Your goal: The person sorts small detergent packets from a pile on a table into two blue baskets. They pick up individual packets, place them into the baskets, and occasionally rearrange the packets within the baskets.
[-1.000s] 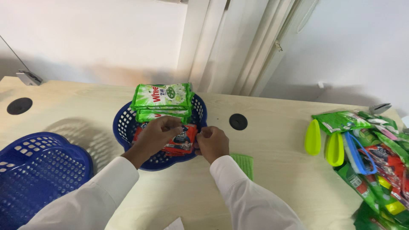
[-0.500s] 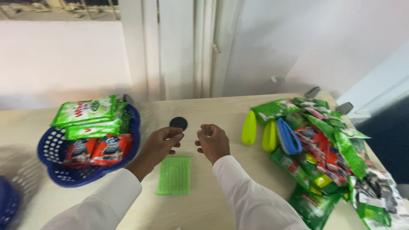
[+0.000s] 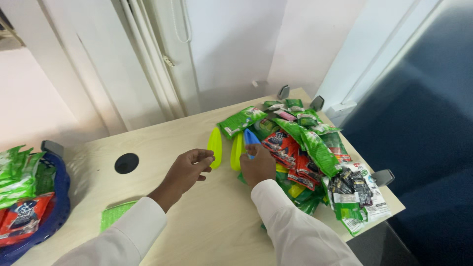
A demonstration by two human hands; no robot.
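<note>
Hands Shifted Rightward to the Packet Heap

Swung right since half a second ago: blue plastic mesh basket (image 3: 54,207) now cut off at the left edge, stocked with green and red sachets (image 3: 19,189), neatly stacked, seemingly sorted. Beside it, flat on the pale wooden counter (image 3: 162,143), a green ribbed plastic pad (image 3: 114,215), half hidden by the white sleeve. Further right, a round black cable hole (image 3: 126,163). Left hand (image 3: 187,170) loosely curled, palm down, holding nothing, fingertips near a yellow-green plastic scoop-shaped piece (image 3: 215,147). Right hand (image 3: 257,166) curled over a blue plastic piece (image 3: 250,137), apparently gripping its lower end; hold not fully visible. At far right, a loose heap of green, red and dark packets (image 3: 315,152), unsorted, spilling toward the counter edge.
</note>
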